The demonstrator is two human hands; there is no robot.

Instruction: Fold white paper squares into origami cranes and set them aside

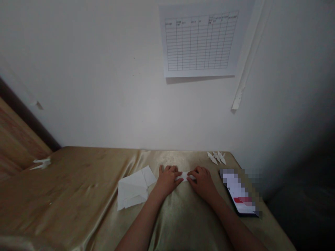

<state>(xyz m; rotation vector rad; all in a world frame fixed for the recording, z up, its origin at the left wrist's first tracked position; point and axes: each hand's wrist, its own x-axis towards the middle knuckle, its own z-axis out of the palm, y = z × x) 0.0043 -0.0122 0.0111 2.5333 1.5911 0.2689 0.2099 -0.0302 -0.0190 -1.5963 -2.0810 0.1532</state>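
Observation:
Both my hands rest on a table covered with a shiny gold cloth. My left hand and my right hand press down, fingers curled, on a small white piece of paper that shows between them. The fingertips of both hands pinch its edges. Most of the paper is hidden under the fingers.
A loose stack of white paper sheets lies left of my left hand. Folded white paper figures sit at the far right corner, another at the far left. A phone lies at the right. A gridded chart hangs on the wall.

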